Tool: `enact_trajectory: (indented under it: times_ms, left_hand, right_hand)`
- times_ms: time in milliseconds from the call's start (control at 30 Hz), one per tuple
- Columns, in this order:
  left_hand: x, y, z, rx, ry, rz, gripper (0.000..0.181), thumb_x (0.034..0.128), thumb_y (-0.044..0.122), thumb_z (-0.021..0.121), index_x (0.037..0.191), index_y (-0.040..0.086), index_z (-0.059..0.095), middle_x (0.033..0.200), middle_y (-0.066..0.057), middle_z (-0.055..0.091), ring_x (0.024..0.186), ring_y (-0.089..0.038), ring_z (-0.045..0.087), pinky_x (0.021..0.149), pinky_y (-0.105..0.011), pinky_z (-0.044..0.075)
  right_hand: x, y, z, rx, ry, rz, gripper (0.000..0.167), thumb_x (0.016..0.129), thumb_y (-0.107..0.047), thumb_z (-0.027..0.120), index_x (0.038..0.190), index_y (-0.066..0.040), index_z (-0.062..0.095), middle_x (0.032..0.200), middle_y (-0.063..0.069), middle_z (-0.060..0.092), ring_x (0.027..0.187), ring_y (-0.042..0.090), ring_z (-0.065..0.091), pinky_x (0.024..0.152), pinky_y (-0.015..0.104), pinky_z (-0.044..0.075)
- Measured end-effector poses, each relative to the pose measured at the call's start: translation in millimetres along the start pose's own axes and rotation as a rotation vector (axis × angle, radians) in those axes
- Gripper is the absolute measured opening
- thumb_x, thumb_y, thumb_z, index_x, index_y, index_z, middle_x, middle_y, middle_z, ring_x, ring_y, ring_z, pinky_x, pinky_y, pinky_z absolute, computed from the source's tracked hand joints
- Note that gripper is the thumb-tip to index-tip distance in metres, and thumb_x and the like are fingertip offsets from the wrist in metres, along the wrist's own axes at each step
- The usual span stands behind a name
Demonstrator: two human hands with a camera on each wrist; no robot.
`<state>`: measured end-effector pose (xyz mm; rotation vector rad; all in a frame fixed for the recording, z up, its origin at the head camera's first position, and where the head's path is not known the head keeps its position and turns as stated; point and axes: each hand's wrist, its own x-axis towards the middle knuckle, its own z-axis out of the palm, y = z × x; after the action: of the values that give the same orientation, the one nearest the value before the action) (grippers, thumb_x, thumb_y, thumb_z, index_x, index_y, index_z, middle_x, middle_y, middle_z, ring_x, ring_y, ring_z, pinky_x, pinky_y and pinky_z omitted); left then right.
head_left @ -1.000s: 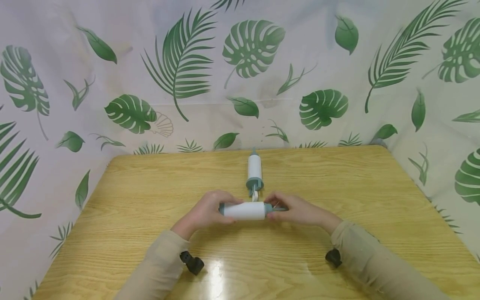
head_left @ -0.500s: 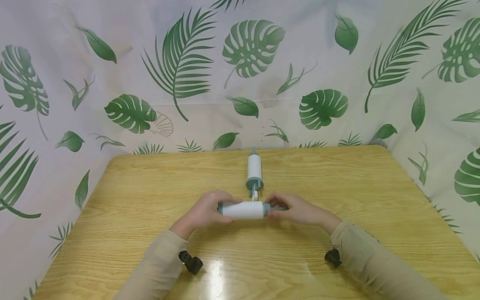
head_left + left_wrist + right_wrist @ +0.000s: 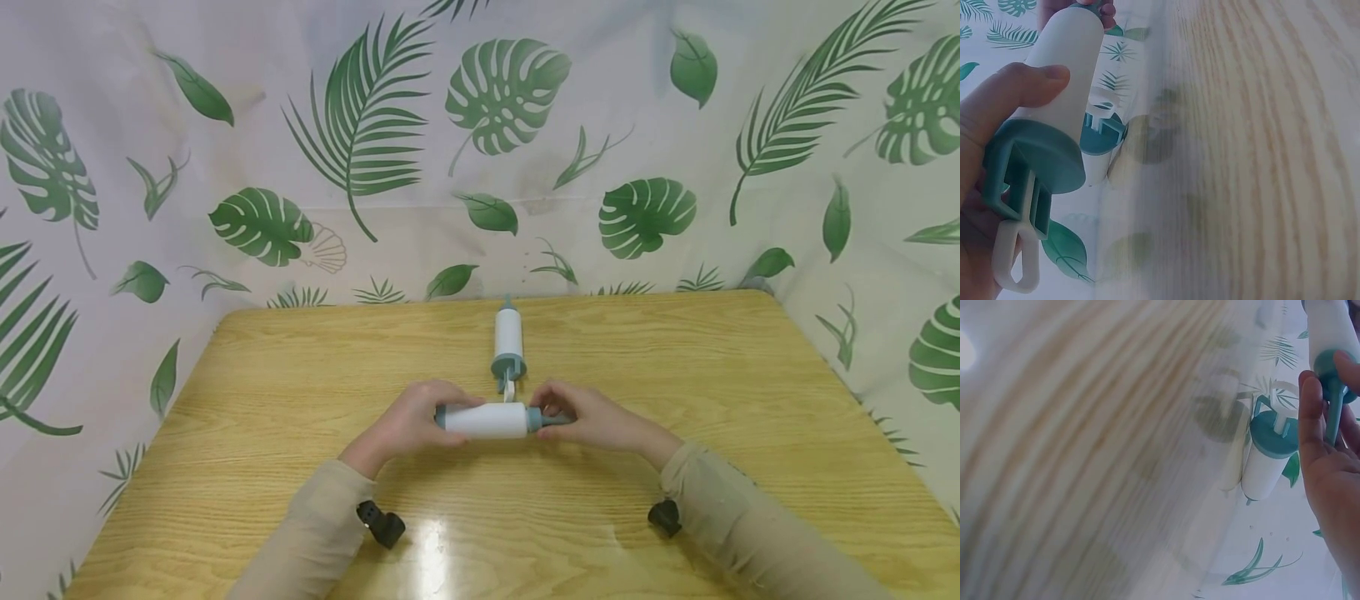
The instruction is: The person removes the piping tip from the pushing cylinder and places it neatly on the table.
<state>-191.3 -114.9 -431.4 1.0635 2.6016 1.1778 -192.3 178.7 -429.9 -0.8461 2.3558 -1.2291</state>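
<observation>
A white syringe-like dispenser [image 3: 491,421] with teal ends is held level above the table, lying crosswise. My left hand [image 3: 416,421] grips its flanged end, thumb along the white barrel [image 3: 1069,47]. A teal frame and a white pull loop [image 3: 1016,256] stick out of that end in the left wrist view. At the other end, the fingers of my right hand [image 3: 592,417] pinch the teal cap [image 3: 1334,369] around the slim teal nozzle [image 3: 1335,412]. Just beyond, a matching second dispenser [image 3: 508,333] lies on the table, nozzle pointing away, its white loop toward me.
The wooden table [image 3: 337,358] ends at the back and sides against a leaf-printed cloth [image 3: 420,125]. Black wrist cameras [image 3: 381,525] are strapped at both sleeves. Light reflects off the front of the tabletop.
The held dispenser has shifted very slightly left. My right fingers have changed their position around the cap and nozzle. The second dispenser stays where it was.
</observation>
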Motion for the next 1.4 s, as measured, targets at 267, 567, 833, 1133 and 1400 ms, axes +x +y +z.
enact_trajectory:
  times_ms: [267,567,833,1133,1400]
  left_hand:
    - [0.0,1.4,-0.4,-0.012,-0.015,-0.035,0.043,0.0733,0.011,0.082,0.115,0.013,0.070,0.109,0.001,0.068,0.095,-0.014,0.061,0.077,-0.031,0.050]
    - [1.1,3.2,-1.9,-0.041,-0.032,-0.053,0.044,0.0739,0.010,0.082,0.116,0.013,0.070,0.109,0.002,0.069,0.092,-0.012,0.061,0.077,-0.030,0.050]
    - [1.6,0.7,-2.4,-0.087,-0.056,-0.088,0.042,0.0751,0.014,0.081,0.116,0.016,0.070,0.107,0.004,0.069,0.089,-0.009,0.061,0.075,-0.029,0.051]
    - [1.1,1.4,-3.3,-0.155,-0.090,-0.127,0.040,0.0765,0.017,0.080,0.115,0.015,0.070,0.106,0.003,0.069,0.088,-0.012,0.061,0.077,-0.031,0.051]
    - [-0.4,0.9,-3.1,-0.196,-0.127,-0.163,0.040,0.0772,0.024,0.080,0.115,0.014,0.070,0.106,0.003,0.069,0.090,-0.012,0.062,0.078,-0.031,0.051]
  right_hand:
    - [0.7,-1.6,1.1,-0.028,0.026,-0.033,0.033,0.085,-0.019,0.074,0.109,-0.012,0.053,0.110,0.003,0.060,0.099,0.019,0.059,0.084,0.034,0.050]
    - [1.5,-2.3,1.4,-0.023,0.036,-0.066,0.031,0.084,-0.010,0.074,0.106,-0.009,0.052,0.111,0.006,0.059,0.100,0.022,0.059,0.083,0.034,0.051]
    - [2.9,-2.2,2.7,-0.026,0.043,-0.064,0.032,0.084,-0.005,0.073,0.107,-0.010,0.052,0.110,0.004,0.059,0.102,0.021,0.059,0.085,0.033,0.051]
    - [3.7,-2.0,3.9,-0.009,0.049,-0.080,0.031,0.083,-0.001,0.071,0.107,-0.009,0.053,0.110,0.005,0.059,0.101,0.023,0.058,0.086,0.036,0.051]
    - [2.9,-1.5,5.3,-0.041,0.071,-0.138,0.032,0.081,0.003,0.070,0.106,-0.008,0.052,0.108,0.005,0.059,0.099,0.023,0.060,0.084,0.037,0.052]
